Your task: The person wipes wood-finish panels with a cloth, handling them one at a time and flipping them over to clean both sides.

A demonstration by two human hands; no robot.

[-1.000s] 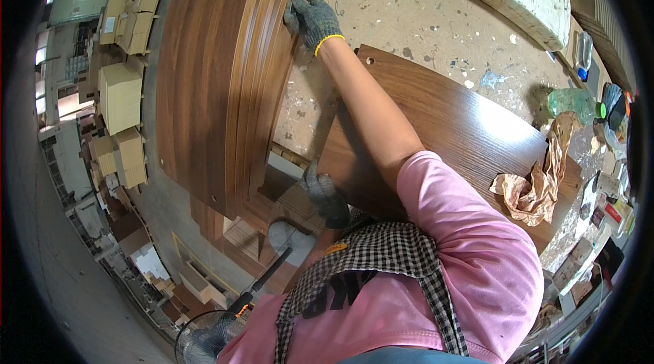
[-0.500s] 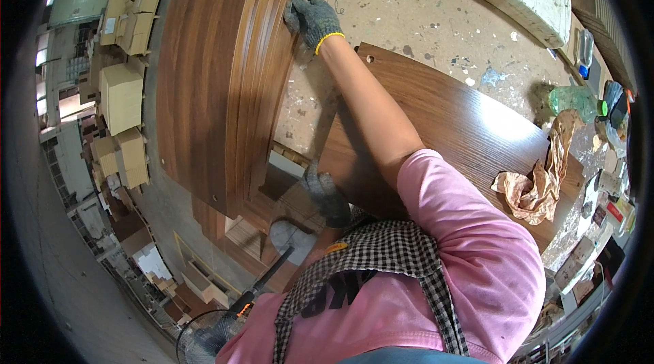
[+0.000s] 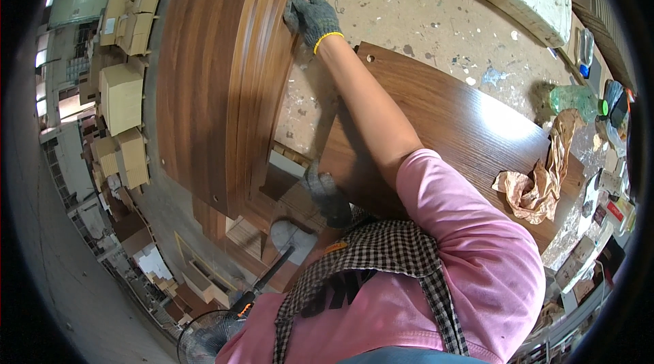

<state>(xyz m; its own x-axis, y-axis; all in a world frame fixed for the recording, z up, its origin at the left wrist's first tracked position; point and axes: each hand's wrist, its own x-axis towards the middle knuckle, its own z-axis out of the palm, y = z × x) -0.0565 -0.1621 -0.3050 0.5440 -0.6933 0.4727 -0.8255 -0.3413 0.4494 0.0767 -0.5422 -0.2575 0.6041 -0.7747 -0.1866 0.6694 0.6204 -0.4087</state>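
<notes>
Workbench [image 3: 409,9] unchanged; right hand [image 3: 312,15] stays on panel edge [image 3: 272,57].

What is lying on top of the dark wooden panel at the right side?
On the dark wooden panel lies a crumpled brown rag near its right end. The person's right arm and pink sleeve cover the near part, so anything there is hidden.
</notes>
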